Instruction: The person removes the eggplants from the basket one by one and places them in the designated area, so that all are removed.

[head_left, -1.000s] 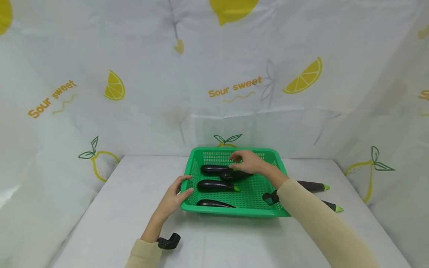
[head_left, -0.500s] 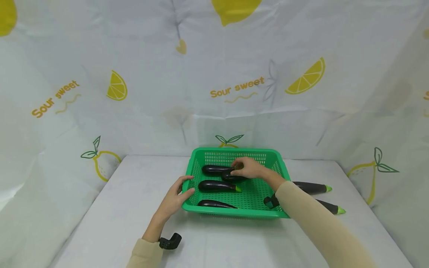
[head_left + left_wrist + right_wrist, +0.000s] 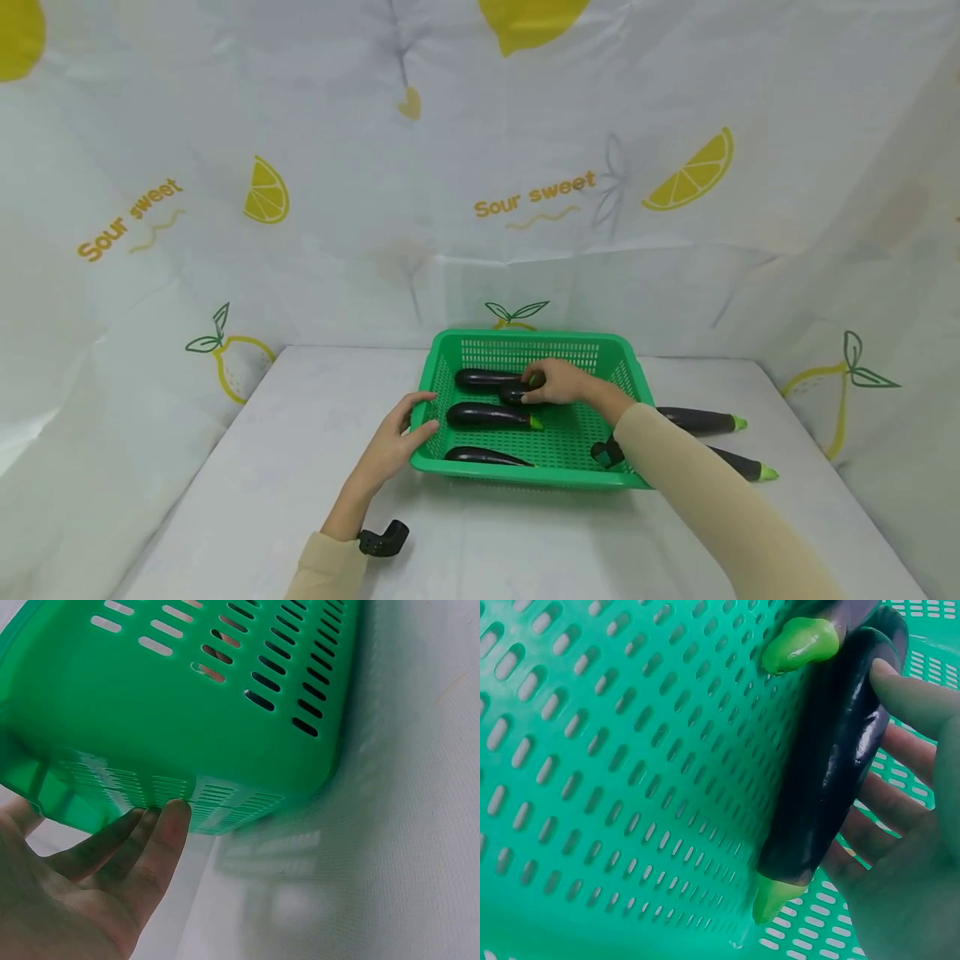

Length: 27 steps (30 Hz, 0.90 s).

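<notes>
A green plastic basket (image 3: 525,475) holds several dark purple eggplants. My left hand (image 3: 390,446) holds its left rim, thumb at the rim and fingers against the outer wall (image 3: 172,761). Inside, my right hand (image 3: 558,381) grips one eggplant (image 3: 512,394), covering much of it in the head view. The right wrist view shows the thumb on this glossy eggplant (image 3: 832,750) and the fingers behind, its green stem end pointing down. A back eggplant (image 3: 480,379), a middle eggplant (image 3: 487,416) and a front eggplant (image 3: 483,455) lie around it in the basket.
Right of the basket, a farther eggplant (image 3: 697,420) and a nearer eggplant (image 3: 742,463) lie on the white tabletop (image 3: 255,483), partly behind the right sleeve (image 3: 697,483). A lemon-print sheet (image 3: 360,217) hangs behind and at both sides.
My right hand has come down from above the eggplants and taken hold of one. My left hand has stayed at the basket rim. The head view has shifted slightly.
</notes>
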Each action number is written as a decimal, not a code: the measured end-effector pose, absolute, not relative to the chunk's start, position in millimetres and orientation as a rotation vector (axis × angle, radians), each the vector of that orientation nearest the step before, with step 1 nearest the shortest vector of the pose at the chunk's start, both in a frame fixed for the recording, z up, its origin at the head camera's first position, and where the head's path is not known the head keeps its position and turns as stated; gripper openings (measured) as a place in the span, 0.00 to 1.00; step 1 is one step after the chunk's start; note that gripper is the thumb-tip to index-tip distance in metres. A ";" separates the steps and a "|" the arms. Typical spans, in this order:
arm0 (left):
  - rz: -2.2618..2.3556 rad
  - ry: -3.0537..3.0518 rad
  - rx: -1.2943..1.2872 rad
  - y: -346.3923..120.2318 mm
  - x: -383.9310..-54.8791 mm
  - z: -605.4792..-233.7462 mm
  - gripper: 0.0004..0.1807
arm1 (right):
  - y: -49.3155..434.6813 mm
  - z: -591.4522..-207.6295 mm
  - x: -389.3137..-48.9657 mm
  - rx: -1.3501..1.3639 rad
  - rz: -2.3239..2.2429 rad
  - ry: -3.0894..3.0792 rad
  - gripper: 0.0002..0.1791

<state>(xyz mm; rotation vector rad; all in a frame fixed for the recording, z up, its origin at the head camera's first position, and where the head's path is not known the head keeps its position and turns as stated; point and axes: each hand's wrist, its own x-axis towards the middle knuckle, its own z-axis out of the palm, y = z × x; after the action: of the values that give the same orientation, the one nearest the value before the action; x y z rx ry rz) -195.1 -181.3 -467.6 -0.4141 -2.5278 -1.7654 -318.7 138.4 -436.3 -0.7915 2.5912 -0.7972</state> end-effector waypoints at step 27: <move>-1.749 -2.522 -0.422 -180.5 -194.4 -467.7 0.25 | 133.0 -397.4 -306.0 -0.816 -0.818 2.569 0.22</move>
<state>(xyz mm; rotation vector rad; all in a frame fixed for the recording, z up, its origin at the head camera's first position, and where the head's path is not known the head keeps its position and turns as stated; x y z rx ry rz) -194.4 -180.5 -467.7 -0.4217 -2.5218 -1.7491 -306.0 133.0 -397.4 -0.8162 2.5694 -0.8178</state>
